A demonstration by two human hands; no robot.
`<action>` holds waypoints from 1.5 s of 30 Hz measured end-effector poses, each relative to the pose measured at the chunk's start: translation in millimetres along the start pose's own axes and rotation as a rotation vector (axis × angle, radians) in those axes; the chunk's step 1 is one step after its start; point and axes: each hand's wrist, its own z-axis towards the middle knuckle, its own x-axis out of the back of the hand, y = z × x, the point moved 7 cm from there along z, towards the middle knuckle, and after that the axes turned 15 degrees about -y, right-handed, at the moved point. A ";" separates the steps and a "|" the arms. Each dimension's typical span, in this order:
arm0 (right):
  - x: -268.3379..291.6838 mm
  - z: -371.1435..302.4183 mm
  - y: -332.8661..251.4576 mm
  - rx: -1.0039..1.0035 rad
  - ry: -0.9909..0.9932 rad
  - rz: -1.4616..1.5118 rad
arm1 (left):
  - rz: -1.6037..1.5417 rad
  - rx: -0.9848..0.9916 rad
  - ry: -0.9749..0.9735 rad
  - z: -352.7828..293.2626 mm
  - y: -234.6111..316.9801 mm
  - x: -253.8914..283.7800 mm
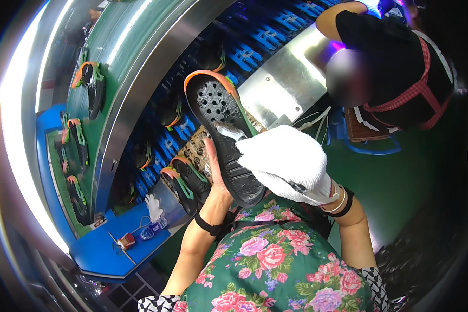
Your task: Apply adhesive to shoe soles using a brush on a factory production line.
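My left hand [217, 179], bare, grips a black shoe sole [224, 136] with an orange and green rim, holding it sole-up in front of my chest. In a white cotton glove, my right hand [288, 161] presses a small brush or cloth against the middle of the sole; the tool is mostly hidden by the glove. A second black sole [184, 183] lies just below my left hand on a patterned pad.
A green conveyor belt [122, 62] carries several black soles on the left, beside a blue slatted belt [268, 39]. A blue shelf [106, 247] holds a white glove, a small bottle and a stick. Another person in a black shirt and red-trimmed apron [400, 67] works at upper right.
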 end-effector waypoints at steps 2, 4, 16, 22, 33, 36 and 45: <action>-4.3 5.8 -1.2 0.015 -0.049 -0.031 | 0.007 -0.006 -0.072 -0.3 -0.5 -2.4; -16.3 3.9 11.5 -0.046 -0.055 0.061 | -0.071 -0.075 -0.191 1.5 -6.8 -11.8; -9.1 26.2 4.3 0.020 -0.078 0.063 | 0.297 0.043 0.062 5.4 -4.3 24.1; -22.5 18.4 11.7 -0.042 0.032 0.155 | 0.283 0.010 0.246 -12.9 11.4 80.7; -39.3 -6.9 33.7 -0.353 0.064 0.533 | 0.167 0.014 -0.226 34.4 -4.4 -19.6; -18.7 10.6 18.5 -0.033 0.030 0.308 | 0.526 -0.025 -0.146 37.8 8.0 -16.2; -32.0 4.3 5.1 0.003 0.016 0.237 | 0.231 0.051 -0.333 45.3 3.0 -32.5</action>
